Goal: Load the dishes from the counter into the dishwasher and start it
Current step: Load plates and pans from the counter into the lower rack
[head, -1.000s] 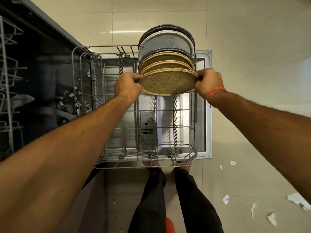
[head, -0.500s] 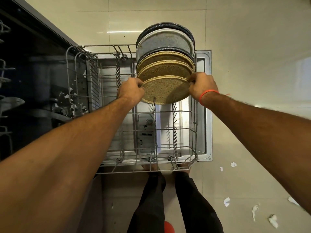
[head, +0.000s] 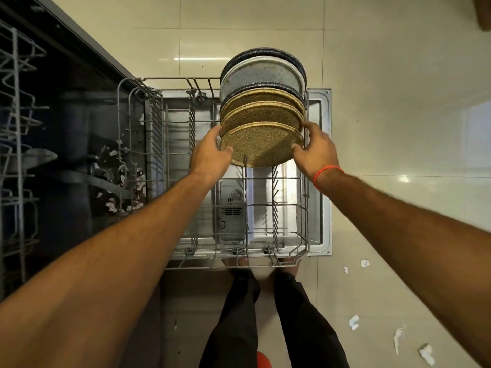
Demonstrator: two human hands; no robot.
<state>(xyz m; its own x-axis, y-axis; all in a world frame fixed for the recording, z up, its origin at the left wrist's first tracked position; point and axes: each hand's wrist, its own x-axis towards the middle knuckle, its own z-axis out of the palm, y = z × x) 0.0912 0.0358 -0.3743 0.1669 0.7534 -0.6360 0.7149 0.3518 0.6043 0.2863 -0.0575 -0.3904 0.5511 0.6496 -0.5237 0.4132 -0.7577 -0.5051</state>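
Front speckled plate [head: 261, 143] stands on edge in rack [head: 289, 179], face toward person. Left hand [head: 211, 152] and right hand [head: 314, 150] flank it, both grips pinching rim, equally near.

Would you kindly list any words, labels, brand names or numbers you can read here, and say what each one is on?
No text can be read in this view.
Detergent dispenser on the open dishwasher door: small dark marks beside its round cap, too small and blurred to read.
Plates, rack: no lettering visible.
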